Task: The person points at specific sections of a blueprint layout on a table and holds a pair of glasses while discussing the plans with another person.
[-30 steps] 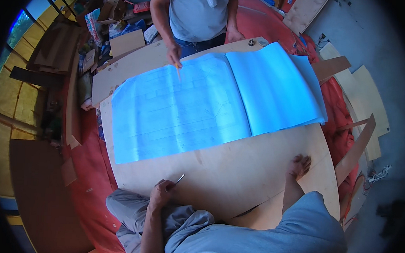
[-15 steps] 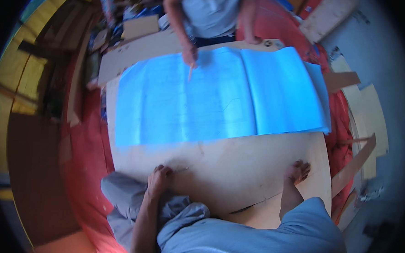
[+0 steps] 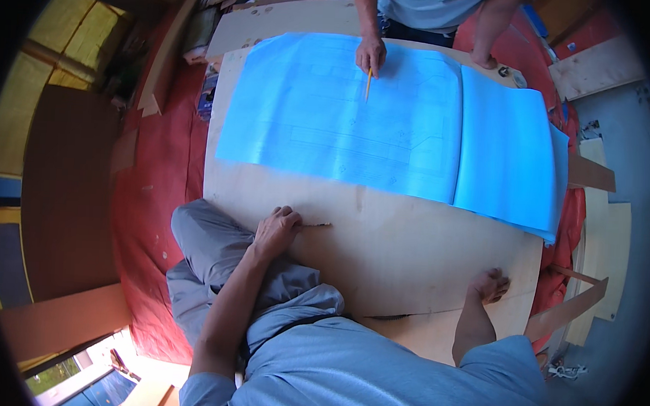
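Nearest, the left hand (image 3: 278, 231) is closed around a slim, pen-like tool (image 3: 316, 224), which juts out rightward just above or against the surface (image 3: 396, 243); contact is hard to tell. The right hand (image 3: 490, 285) rests on the smooth, pale wooden boards, well apart from the tool; whether its fingers are curled or flat, I cannot tell. A dark slit (image 3: 392, 317) shows along a seam between the hands. Beyond both lies a broad drawing sheet (image 3: 336, 123), bluish, faintly lined and gently rippled, its right part folded over. Past its middle, another person's hand (image 3: 371, 55) points a yellow pencil (image 3: 368, 84) down at it. Around the surface spreads wrinkled red sheeting (image 3: 157, 187), with a flat brown panel (image 3: 68, 189) at left and grey floor (image 3: 640, 146) at right.
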A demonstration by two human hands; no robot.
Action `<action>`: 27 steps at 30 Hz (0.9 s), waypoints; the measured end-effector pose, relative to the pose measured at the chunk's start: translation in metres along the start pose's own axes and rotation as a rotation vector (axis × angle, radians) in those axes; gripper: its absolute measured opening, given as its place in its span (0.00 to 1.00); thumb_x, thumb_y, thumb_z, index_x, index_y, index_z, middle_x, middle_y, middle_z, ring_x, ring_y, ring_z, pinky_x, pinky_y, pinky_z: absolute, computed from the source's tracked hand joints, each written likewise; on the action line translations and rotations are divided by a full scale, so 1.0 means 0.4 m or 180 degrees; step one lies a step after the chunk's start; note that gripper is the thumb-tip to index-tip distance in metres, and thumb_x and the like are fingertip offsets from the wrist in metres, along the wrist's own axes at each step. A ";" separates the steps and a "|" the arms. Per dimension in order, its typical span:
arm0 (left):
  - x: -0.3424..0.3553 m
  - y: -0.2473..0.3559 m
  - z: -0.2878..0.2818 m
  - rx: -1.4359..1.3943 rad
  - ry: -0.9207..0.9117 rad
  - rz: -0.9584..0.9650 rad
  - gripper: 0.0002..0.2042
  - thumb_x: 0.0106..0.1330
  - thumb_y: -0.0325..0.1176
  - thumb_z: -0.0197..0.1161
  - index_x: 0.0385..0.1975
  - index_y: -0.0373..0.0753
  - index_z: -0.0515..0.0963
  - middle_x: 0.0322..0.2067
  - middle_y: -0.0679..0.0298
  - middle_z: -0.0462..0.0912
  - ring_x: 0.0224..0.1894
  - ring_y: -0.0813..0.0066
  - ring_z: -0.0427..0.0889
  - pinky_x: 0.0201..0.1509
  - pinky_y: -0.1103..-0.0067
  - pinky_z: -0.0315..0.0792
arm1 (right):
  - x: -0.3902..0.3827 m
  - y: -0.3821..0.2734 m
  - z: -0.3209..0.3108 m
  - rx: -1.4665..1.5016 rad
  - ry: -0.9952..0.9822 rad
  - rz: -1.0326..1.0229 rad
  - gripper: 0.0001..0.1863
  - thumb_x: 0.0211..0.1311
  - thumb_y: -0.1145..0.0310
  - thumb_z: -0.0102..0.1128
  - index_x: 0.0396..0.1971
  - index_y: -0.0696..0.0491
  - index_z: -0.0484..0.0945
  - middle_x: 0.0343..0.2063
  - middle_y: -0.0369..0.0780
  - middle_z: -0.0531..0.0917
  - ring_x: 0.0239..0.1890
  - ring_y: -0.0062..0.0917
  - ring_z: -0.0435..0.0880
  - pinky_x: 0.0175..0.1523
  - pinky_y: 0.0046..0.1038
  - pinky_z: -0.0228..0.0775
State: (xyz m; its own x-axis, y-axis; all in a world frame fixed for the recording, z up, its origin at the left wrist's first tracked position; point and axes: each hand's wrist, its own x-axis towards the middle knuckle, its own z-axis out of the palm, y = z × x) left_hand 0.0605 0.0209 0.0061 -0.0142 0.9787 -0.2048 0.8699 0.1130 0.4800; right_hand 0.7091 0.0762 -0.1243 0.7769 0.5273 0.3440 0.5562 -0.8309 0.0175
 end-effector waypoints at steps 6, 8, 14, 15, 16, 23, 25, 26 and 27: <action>-0.020 -0.018 0.007 0.0004 0.0151 0.0104 0.03 0.65 0.31 0.65 0.36 0.42 0.81 0.40 0.62 0.82 0.50 0.57 0.82 0.47 0.61 0.82 | -0.012 -0.027 -0.043 0.0004 0.0025 -0.0136 0.37 0.77 0.42 0.36 0.68 0.58 0.71 0.68 0.43 0.73 0.72 0.37 0.69 0.73 0.44 0.59; -0.012 -0.020 0.012 0.0002 0.0205 0.0162 0.04 0.65 0.31 0.65 0.37 0.42 0.81 0.40 0.62 0.82 0.49 0.57 0.83 0.47 0.61 0.82 | -0.010 -0.022 -0.039 -0.0033 0.0067 -0.0129 0.36 0.78 0.43 0.37 0.68 0.58 0.71 0.68 0.43 0.73 0.72 0.37 0.69 0.73 0.45 0.60; -0.006 -0.008 0.006 -0.0027 0.0313 0.0152 0.04 0.66 0.32 0.65 0.38 0.42 0.81 0.40 0.62 0.82 0.48 0.56 0.82 0.46 0.61 0.82 | -0.005 -0.026 -0.053 -0.0045 -0.0128 -0.0085 0.36 0.78 0.43 0.37 0.68 0.57 0.71 0.68 0.44 0.72 0.72 0.37 0.69 0.73 0.45 0.60; -0.006 -0.010 0.008 -0.0021 0.0354 0.0149 0.04 0.65 0.33 0.66 0.37 0.43 0.82 0.40 0.62 0.83 0.48 0.56 0.83 0.46 0.61 0.82 | -0.003 -0.024 -0.047 -0.0051 -0.0130 -0.0092 0.36 0.78 0.43 0.37 0.68 0.57 0.71 0.69 0.44 0.72 0.72 0.37 0.68 0.73 0.45 0.60; -0.006 -0.011 0.008 -0.0010 0.0394 0.0144 0.05 0.65 0.33 0.66 0.37 0.43 0.82 0.39 0.62 0.83 0.48 0.57 0.83 0.46 0.62 0.82 | -0.003 -0.022 -0.040 -0.0050 -0.0125 -0.0103 0.36 0.78 0.43 0.37 0.68 0.57 0.71 0.69 0.44 0.72 0.72 0.37 0.68 0.73 0.45 0.60; -0.013 -0.015 0.012 0.0075 0.0344 0.0148 0.05 0.65 0.33 0.67 0.37 0.43 0.82 0.39 0.63 0.83 0.48 0.57 0.83 0.47 0.62 0.82 | -0.005 -0.011 -0.009 0.0057 0.0059 -0.0109 0.37 0.78 0.41 0.37 0.68 0.58 0.71 0.70 0.44 0.71 0.74 0.38 0.67 0.74 0.45 0.58; -0.011 -0.024 0.016 0.0187 0.0261 0.0123 0.05 0.64 0.33 0.66 0.37 0.43 0.82 0.40 0.63 0.83 0.49 0.58 0.83 0.47 0.63 0.82 | -0.003 -0.008 -0.006 0.0065 0.0064 -0.0094 0.37 0.77 0.41 0.37 0.68 0.58 0.71 0.70 0.44 0.71 0.74 0.38 0.66 0.75 0.45 0.57; -0.011 -0.028 0.017 0.0181 0.0251 0.0116 0.05 0.64 0.33 0.66 0.37 0.43 0.82 0.40 0.63 0.83 0.49 0.58 0.83 0.47 0.63 0.82 | -0.004 -0.006 -0.006 0.0066 0.0018 -0.0066 0.37 0.77 0.41 0.38 0.68 0.58 0.70 0.69 0.44 0.71 0.74 0.38 0.66 0.75 0.45 0.57; -0.013 -0.031 0.018 0.0162 0.0244 0.0107 0.05 0.65 0.33 0.66 0.37 0.43 0.82 0.41 0.63 0.83 0.49 0.58 0.83 0.48 0.63 0.81 | -0.005 -0.005 -0.005 0.0067 -0.0030 -0.0036 0.38 0.77 0.41 0.38 0.68 0.58 0.70 0.69 0.44 0.72 0.74 0.38 0.66 0.74 0.45 0.57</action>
State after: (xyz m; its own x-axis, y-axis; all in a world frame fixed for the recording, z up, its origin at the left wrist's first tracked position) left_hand 0.0531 0.0133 -0.0049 -0.0206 0.9922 -0.1226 0.8944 0.0731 0.4412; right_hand 0.7060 0.0764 -0.1231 0.7733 0.5384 0.3350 0.5709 -0.8210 0.0016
